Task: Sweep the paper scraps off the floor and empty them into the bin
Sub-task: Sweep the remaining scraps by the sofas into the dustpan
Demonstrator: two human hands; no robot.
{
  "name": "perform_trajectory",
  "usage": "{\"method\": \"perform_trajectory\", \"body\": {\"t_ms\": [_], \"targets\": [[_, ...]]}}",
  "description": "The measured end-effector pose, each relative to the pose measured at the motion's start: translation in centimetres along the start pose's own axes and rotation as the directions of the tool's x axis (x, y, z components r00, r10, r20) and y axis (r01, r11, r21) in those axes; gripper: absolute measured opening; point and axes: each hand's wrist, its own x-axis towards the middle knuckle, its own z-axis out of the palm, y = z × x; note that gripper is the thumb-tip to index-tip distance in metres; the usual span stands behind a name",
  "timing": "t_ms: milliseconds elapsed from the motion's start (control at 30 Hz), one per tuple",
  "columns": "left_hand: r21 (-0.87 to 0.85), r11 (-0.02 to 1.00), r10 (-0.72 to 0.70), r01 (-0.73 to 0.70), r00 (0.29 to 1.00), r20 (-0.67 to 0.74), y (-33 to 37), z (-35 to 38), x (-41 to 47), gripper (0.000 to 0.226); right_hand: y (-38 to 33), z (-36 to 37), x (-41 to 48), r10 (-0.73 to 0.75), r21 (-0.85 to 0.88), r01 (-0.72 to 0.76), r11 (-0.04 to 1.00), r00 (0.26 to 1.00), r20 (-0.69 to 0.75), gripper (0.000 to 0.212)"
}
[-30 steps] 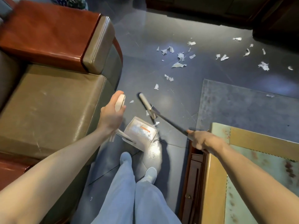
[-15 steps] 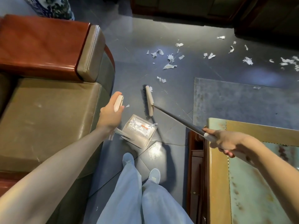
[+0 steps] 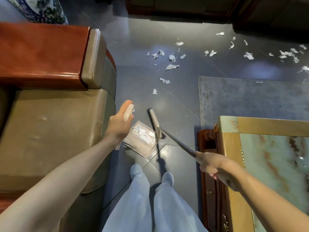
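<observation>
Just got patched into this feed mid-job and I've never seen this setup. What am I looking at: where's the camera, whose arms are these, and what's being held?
No machine here: one camera sits on a person's head and looks down, so both arms and the legs below are theirs. The left hand grips the top of a long-handled dustpan, which stands on the dark floor with collected scraps in its tray. The right hand holds the broom by its handle, its head right beside the tray. More paper scraps lie scattered farther ahead, some near the grey rug. An armchair is on the left, a table on the right. No bin is in view.
</observation>
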Motion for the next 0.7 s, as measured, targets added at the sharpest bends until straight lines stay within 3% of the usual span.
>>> {"method": "perform_trajectory", "body": {"t_ms": [233, 333, 500, 700], "targets": [[-0.024, 1.000, 0.011, -0.013, 0.997, -0.075, -2.2, -3.5, 1.0, 0.045, -2.1, -3.9, -2.8, -0.052, 0.134, 0.052, 0.990, 0.999, -0.003, 0.079], [-0.070, 0.998, -0.013, 0.005, 0.993, -0.115, -3.1, -5.8, 1.6, 0.045, -4.3, -6.0, -2.8, -0.086, 0.088, 0.091, 0.992, 0.994, -0.065, 0.083], [-0.066, 0.997, -0.049, 0.040, 0.989, -0.137, -4.2, -8.8, 2.5, 0.049, -9.2, -8.6, 0.5, -0.098, 0.277, 0.151, 0.949, 0.975, -0.198, 0.069], [-0.053, 0.996, -0.082, 0.074, 0.983, -0.162, -5.2, -10.9, 4.6, 0.046, -15.7, -9.7, 4.6, -0.157, 0.047, 0.176, 0.983, 0.950, -0.270, 0.064]]}}
